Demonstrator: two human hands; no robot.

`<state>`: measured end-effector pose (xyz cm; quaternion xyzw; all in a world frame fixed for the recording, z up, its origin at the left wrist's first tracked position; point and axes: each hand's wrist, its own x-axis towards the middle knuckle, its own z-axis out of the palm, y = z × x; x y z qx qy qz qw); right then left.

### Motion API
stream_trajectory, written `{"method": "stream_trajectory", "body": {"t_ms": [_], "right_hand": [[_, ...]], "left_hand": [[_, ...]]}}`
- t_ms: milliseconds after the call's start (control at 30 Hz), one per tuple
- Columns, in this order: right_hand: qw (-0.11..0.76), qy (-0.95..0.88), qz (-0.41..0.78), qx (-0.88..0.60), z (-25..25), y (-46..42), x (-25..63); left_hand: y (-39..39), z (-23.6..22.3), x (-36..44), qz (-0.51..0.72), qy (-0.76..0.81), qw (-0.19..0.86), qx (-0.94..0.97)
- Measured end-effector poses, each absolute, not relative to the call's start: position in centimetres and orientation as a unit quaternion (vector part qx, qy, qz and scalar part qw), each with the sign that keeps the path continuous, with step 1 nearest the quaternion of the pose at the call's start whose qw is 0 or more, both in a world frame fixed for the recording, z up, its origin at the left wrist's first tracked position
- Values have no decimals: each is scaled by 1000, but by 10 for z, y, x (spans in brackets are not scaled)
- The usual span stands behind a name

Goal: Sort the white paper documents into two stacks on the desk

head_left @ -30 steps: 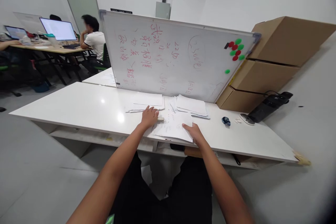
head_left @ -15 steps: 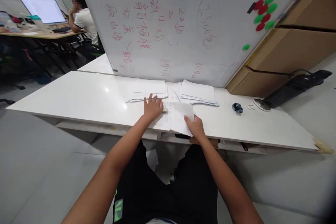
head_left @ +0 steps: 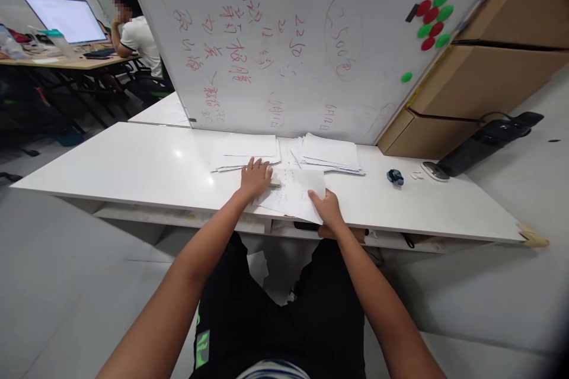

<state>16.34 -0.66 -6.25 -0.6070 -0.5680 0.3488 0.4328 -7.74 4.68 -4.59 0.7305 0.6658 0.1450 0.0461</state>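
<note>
Two paper stacks [head_left: 331,153]; five green round magnets [head_left: 406,77]; four red round magnets [head_left: 427,44]; three cardboard boxes [head_left: 482,86]; one black bottle [head_left: 486,145]; one red-lettered whiteboard [head_left: 382,23].

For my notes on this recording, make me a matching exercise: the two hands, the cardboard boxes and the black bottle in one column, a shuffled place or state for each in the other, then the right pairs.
Things
1. Right hand
2. Cardboard boxes
3. Left hand
4. Black bottle

Places and states
A. Fingers spread, beside a small pale object
B. Towards the right end of the white desk
C. Gripping the right edge of the written-on paper
D. Stacked by the right side of the whiteboard

Right pairs: 1-C, 2-D, 3-A, 4-B
</note>
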Motion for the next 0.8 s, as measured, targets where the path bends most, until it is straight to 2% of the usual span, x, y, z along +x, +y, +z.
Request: {"method": "stream_trajectory", "body": {"t_ms": [300, 467, 800], "right_hand": [[476, -490, 309, -662, -30, -72, 196], [460, -459, 388, -654, -9, -108, 219], [444, -455, 442, -633, -26, -111, 218]], "left_hand": [[46, -47, -77, 195, 665, 56, 719], [41, -44, -76, 195, 663, 55, 720], [45, -49, -77, 201, 656, 41, 727]]}}
